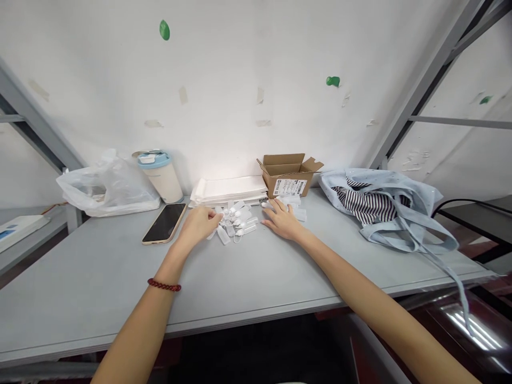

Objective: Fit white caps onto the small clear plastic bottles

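Note:
A heap of small clear plastic vials (239,221) lies on the grey table (100,277) near the wall. My left hand (199,223), with a red bead bracelet on the wrist, has its fingers curled at the heap's left edge, pinching one small vial. On the right side of the heap, my right hand (282,218) lies flat with fingers spread, touching a few more vials (294,205). A stack of white bags (230,190) sits just behind the heap.
A black phone (165,223) lies left of my left hand. Behind it are a lidded cup (160,175) and a plastic bag (108,186). An open cardboard box (288,174) stands at the wall. A light-blue tote bag with striped cloth (384,205) fills the right side.

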The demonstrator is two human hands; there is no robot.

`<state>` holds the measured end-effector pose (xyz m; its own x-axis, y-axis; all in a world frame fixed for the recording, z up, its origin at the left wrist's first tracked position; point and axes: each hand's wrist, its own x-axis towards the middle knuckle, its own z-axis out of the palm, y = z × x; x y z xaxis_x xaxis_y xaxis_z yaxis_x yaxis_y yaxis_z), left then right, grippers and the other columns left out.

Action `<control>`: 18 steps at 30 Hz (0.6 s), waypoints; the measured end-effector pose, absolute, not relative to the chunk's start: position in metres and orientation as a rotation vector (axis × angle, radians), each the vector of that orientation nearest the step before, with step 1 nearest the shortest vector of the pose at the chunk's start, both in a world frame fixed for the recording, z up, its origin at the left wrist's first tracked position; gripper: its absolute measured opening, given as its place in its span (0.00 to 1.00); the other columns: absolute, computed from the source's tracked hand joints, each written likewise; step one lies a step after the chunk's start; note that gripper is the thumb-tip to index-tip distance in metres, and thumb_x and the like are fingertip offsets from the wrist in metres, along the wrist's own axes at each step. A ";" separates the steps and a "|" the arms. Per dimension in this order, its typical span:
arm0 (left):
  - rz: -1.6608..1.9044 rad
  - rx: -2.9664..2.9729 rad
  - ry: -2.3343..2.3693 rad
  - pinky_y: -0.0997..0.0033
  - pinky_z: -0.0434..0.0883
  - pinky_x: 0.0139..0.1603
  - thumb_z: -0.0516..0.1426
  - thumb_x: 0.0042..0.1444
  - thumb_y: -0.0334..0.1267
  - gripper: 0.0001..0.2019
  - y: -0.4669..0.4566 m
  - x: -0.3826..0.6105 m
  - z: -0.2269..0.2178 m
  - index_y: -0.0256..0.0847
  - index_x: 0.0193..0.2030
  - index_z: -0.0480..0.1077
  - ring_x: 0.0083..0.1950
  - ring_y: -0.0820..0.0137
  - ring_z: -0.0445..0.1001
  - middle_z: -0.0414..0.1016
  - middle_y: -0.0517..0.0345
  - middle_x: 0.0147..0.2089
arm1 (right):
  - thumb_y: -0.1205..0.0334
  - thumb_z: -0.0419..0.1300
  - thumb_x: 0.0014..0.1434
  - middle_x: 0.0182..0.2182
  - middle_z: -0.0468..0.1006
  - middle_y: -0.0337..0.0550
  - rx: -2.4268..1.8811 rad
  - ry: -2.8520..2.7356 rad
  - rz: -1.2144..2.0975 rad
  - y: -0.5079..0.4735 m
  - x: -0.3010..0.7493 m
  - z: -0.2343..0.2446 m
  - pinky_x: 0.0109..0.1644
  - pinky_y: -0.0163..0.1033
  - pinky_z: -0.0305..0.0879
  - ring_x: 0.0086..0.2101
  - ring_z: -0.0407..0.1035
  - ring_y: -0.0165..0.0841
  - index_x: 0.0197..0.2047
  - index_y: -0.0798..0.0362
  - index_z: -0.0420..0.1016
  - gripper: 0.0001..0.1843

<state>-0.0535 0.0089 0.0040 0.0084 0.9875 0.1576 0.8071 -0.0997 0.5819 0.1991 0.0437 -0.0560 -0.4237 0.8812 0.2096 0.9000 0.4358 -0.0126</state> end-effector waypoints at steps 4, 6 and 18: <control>0.757 2.005 1.899 0.71 0.60 0.29 0.50 0.50 0.47 0.17 0.008 -0.051 0.007 0.38 0.18 0.69 0.24 0.68 0.69 0.70 0.57 0.18 | 0.52 0.44 0.65 0.59 0.60 0.58 -1.545 -2.484 -0.210 0.045 0.199 -0.056 0.57 0.61 0.48 0.60 0.49 0.48 0.52 0.56 0.69 0.23; 0.785 2.012 1.904 0.71 0.61 0.29 0.50 0.50 0.47 0.18 0.007 -0.050 0.008 0.38 0.19 0.69 0.24 0.68 0.69 0.69 0.58 0.17 | 0.57 0.45 0.64 0.56 0.65 0.59 -1.528 -2.478 -0.220 0.046 0.199 -0.056 0.55 0.58 0.50 0.56 0.54 0.47 0.50 0.56 0.71 0.19; 1.005 1.914 1.495 0.73 0.64 0.26 0.52 0.51 0.46 0.14 0.001 -0.036 0.004 0.36 0.31 0.71 0.21 0.72 0.68 0.73 0.58 0.24 | 0.53 0.53 0.58 0.30 0.77 0.41 -1.202 -1.789 0.546 0.025 0.196 -0.027 0.34 0.37 0.56 0.31 0.66 0.34 0.38 0.51 0.66 0.11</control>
